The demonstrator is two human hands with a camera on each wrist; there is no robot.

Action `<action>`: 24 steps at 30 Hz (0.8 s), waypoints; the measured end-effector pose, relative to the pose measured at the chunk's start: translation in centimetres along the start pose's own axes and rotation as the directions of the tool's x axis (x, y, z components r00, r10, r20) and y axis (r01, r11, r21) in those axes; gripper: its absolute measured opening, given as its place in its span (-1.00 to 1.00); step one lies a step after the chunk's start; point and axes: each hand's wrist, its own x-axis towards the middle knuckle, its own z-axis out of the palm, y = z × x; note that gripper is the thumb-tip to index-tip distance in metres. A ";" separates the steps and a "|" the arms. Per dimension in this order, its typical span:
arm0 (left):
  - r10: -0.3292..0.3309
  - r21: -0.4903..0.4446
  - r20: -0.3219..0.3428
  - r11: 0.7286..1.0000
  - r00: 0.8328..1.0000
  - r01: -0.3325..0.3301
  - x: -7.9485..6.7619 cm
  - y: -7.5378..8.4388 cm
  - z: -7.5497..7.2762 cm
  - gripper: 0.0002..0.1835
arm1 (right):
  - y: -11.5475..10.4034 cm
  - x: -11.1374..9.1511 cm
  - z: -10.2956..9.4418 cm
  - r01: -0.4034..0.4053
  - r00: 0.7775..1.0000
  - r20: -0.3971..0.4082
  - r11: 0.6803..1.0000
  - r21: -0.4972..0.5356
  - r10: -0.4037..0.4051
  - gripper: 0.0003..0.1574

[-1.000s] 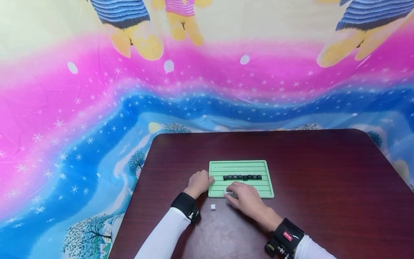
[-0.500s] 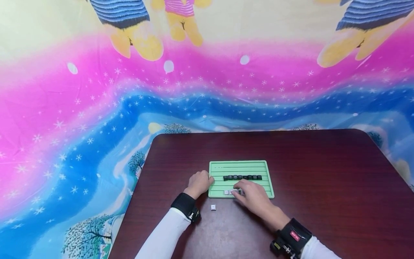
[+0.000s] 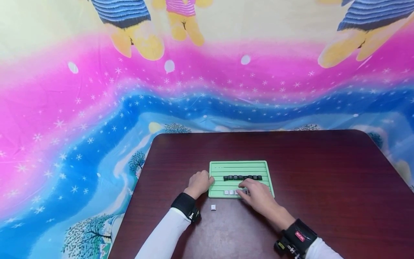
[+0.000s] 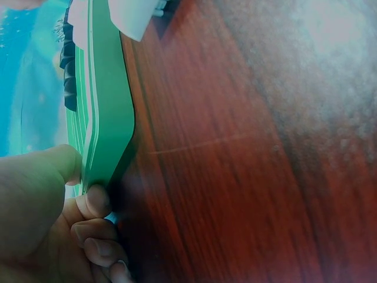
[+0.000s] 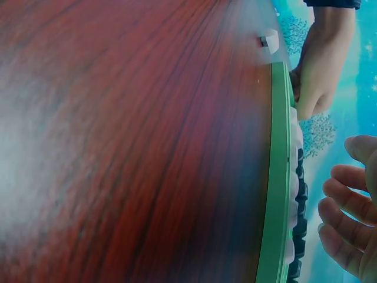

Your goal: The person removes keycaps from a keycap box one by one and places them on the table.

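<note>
- Left hand (image 3: 198, 183): pinches the left edge of a green tray (image 3: 239, 170), thumb over the rim, other fingers curled at the outer side and below.
- Right hand (image 3: 260, 198): above the tray's near right part, palm down. Fingers loosely bent, thumb apart from them; the right wrist view shows nothing in its grasp.
- Green tray: lies flat on a dark red-brown table (image 3: 323, 180), its long side towards the person; ridges run lengthwise across it.
- White keycaps (image 3: 226, 192): 1 row along the tray's near side, set side by side. Right end of row partly behind the right hand in the head view; full count cannot be told there.
- Black keycaps (image 3: 240, 177): 1 row farther back on the tray, just beyond the right fingertips.
- Loose white keycap (image 3: 213, 207): 1, on the table just outside the tray's near left corner.
- Both wrists: black bands (image 3: 184, 203) with small devices attached; white sleeves (image 3: 163, 232) behind them.
- Beyond the table: cloth backdrop (image 3: 207, 68), pink and blue, printed with snowflakes and trees.
</note>
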 end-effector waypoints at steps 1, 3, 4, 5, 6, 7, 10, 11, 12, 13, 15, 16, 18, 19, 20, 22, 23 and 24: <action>0.001 0.001 -0.002 1.000 1.000 -0.001 0.0 0.0 0.0 -0.48 | 0.1 0.0 0.0 -0.004 1.000 -0.001 1.000 -0.001 0.004 -0.78; 0.002 0.001 -0.002 1.000 1.000 -0.002 0.0 0.0 0.0 -0.48 | 0.3 -0.1 -0.1 -0.010 1.000 -0.003 1.000 -0.003 0.010 -0.78; 0.001 0.000 -0.002 1.000 1.000 -0.001 0.0 0.0 0.0 -0.48 | 0.4 -0.1 -0.1 -0.012 1.000 -0.006 1.000 -0.005 0.012 -0.78; 0.001 -0.001 -0.003 1.000 1.000 -0.001 0.0 0.0 0.0 -0.48 | 0.5 -0.2 -0.2 -0.014 1.000 -0.008 1.000 -0.006 0.014 -0.78; 0.001 -0.002 -0.002 1.000 1.000 -0.001 0.0 0.0 0.0 -0.48 | 0.5 -0.2 -0.2 -0.018 1.000 -0.009 1.000 -0.008 0.018 -0.78; 0.001 -0.003 -0.002 1.000 1.000 -0.001 0.0 0.0 0.0 -0.48 | 0.6 -0.2 -0.2 -0.020 1.000 -0.010 1.000 -0.008 0.020 -0.78; -0.001 -0.003 0.001 1.000 1.000 0.001 0.0 0.0 -0.1 -0.48 | 0.9 -0.2 -0.3 -0.024 1.000 -0.013 1.000 -0.011 0.024 -0.79; 0.000 -0.001 0.001 1.000 1.000 0.000 0.0 0.0 -0.1 -0.49 | 1.0 -0.2 -0.3 -0.025 1.000 -0.014 1.000 -0.010 0.025 -0.80; 0.000 0.000 0.001 1.000 1.000 0.000 0.0 0.0 -0.1 -0.49 | 1.0 -0.2 -0.3 -0.027 1.000 -0.014 1.000 -0.010 0.027 -0.80; 0.001 0.001 0.002 1.000 1.000 -0.001 0.0 0.0 -0.1 -0.49 | 1.1 -0.2 -0.4 -0.028 1.000 -0.015 1.000 -0.010 0.027 -0.81; 0.003 0.002 0.001 1.000 1.000 -0.003 0.0 0.0 -0.1 -0.49 | 1.2 -0.2 -0.5 -0.032 0.999 -0.017 0.999 -0.012 0.032 -0.82; 0.004 0.002 0.001 1.000 1.000 -0.004 0.0 0.0 -0.1 -0.49 | 1.2 -0.2 -0.5 -0.035 0.999 -0.019 0.999 -0.012 0.035 -0.82; 0.006 0.002 0.000 1.000 1.000 -0.006 0.0 0.0 -0.1 -0.49 | 1.3 -0.2 -0.6 -0.042 0.999 -0.019 0.999 -0.011 0.042 -0.81; 0.007 0.001 0.000 1.000 1.000 -0.007 0.0 0.0 -0.1 -0.49 | 1.4 -0.2 -0.7 -0.044 0.999 -0.020 0.999 -0.012 0.044 -0.80; 0.008 0.001 0.000 1.000 1.000 -0.008 0.0 0.0 -0.1 -0.49 | 1.4 -0.2 -0.7 -0.047 0.999 -0.020 0.999 -0.014 0.046 -0.80; 0.009 0.001 0.003 1.000 1.000 -0.009 0.0 0.0 -0.1 -0.49 | 1.5 -0.1 -0.8 -0.050 0.999 -0.021 0.999 -0.016 0.049 -0.78; 0.009 0.001 0.003 1.000 1.000 -0.009 0.0 0.0 -0.1 -0.48 | 1.6 -0.1 -0.8 -0.051 0.998 -0.022 0.999 -0.019 0.051 -0.78; 0.009 0.001 0.005 1.000 1.000 -0.009 0.0 0.0 -0.1 -0.48 | 1.6 -0.1 -0.8 -0.051 0.998 -0.022 0.998 -0.021 0.051 -0.77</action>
